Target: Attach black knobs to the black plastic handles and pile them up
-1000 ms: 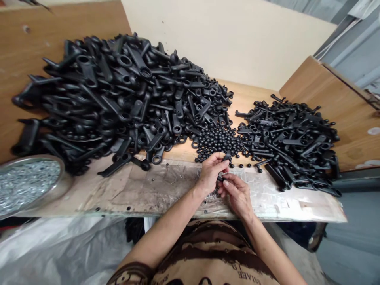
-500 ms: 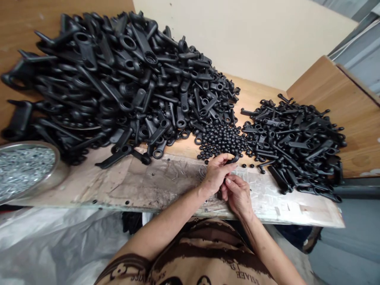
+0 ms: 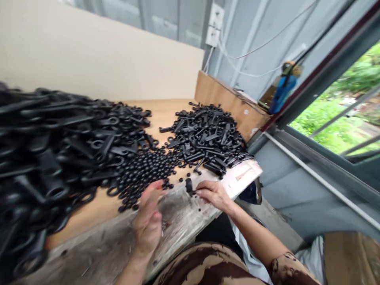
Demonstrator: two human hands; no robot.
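My right hand (image 3: pixel 214 194) pinches a black plastic crank handle (image 3: pixel 189 186) by its thin end, with the round end pointing left above the worn board. My left hand (image 3: pixel 148 225) is off the part, its fingers apart and slightly blurred, at the near edge of a heap of small black balls (image 3: pixel 145 168). Beyond the right hand lies a pile of black crank handles (image 3: pixel 204 134). A larger, blurred pile of similar black crank handles (image 3: pixel 56 146) fills the left side.
The worn board (image 3: pixel 184 213) forms the table's front edge. A cream panel (image 3: pixel 118 59) and a low wooden side board (image 3: pixel 228 99) bound the back and right. A wall socket (image 3: pixel 214 25) with cables hangs behind; a window (image 3: pixel 350 95) is at right.
The view has swung right, and the steel bowl of metal pins is out of sight. My hands, together before, are now apart; the right hand has the crank handle, and the left has let go.
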